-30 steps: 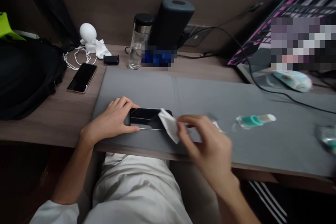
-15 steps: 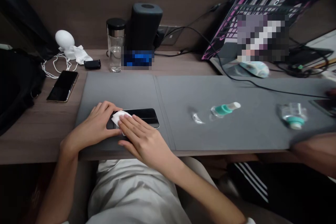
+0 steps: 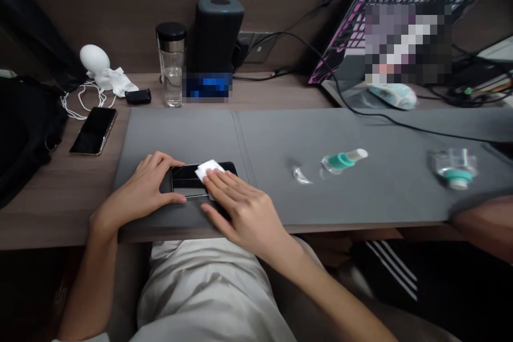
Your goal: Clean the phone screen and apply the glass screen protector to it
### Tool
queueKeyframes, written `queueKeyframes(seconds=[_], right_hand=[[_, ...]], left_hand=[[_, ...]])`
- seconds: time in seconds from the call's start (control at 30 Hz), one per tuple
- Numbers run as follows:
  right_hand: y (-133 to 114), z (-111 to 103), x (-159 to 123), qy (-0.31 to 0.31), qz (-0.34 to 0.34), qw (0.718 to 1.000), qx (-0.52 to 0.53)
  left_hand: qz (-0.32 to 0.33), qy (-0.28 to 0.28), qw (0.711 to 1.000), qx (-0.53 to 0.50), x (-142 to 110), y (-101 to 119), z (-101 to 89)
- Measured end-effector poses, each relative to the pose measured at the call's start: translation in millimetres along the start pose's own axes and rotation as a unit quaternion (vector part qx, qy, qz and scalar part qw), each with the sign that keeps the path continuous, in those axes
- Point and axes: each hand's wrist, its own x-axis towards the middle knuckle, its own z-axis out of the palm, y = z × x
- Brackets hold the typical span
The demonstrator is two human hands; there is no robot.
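A smartphone (image 3: 186, 176) lies screen up on the grey desk mat. My left hand (image 3: 144, 181) braces its left end, thumb on the near edge and index finger on the far edge. Under the fingertips of my right hand (image 3: 250, 214) is a folded white wipe (image 3: 209, 169), pressed flat on the right part of the screen. My right thumb stays apart from it, near the phone's close edge. To the right lie a small clear plastic cap (image 3: 300, 175) and a small spray bottle (image 3: 342, 160) with a teal collar, on its side.
Another clear bottle (image 3: 457, 168) with a teal collar is at the right, near a co-worker's arm (image 3: 483, 222). Behind the mat (image 3: 276, 139) stand a glass water bottle (image 3: 173, 67), a dark speaker-like block (image 3: 219, 32) and a tilted laptop (image 3: 352, 32). A second phone (image 3: 94, 131) lies left.
My right hand has slid the wipe rightward along the phone's screen, uncovering its left part. My left hand keeps its place at the phone's left end.
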Motion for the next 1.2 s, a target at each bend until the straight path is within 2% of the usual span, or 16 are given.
queueKeyframes(seconds=[0.17, 0.3, 0.57, 0.8, 1.07, 1.2], right_hand=[[-24.7, 24.8, 35.9, -0.026, -0.026, 0.997, 0.065], [-31.3, 32.1, 44.4, -0.042, -0.013, 0.997, 0.062], [-33.2, 15.6, 16.1, -0.008, -0.041, 0.998, 0.043], [-6.1, 13.0, 19.3, 0.004, 0.031, 0.999, -0.018], [-12.3, -3.8, -12.9, 0.020, 0.008, 0.995, -0.101], [2.0, -3.3, -7.5, 0.035, 0.019, 0.993, -0.114]], left_hand=[[-0.020, 0.012, 1.000, -0.018, -0.2, 1.5, 0.3], [-0.017, 0.011, 1.000, -0.021, -0.8, 2.9, -0.4], [-0.007, 0.002, 1.000, -0.018, -0.7, 1.6, -0.6], [-0.026, -0.012, 1.000, -0.011, -0.2, 0.6, -1.4], [-0.007, -0.009, 1.000, 0.004, -0.1, 1.6, -1.0], [0.001, -0.006, 1.000, 0.004, 0.5, 1.3, -0.6]])
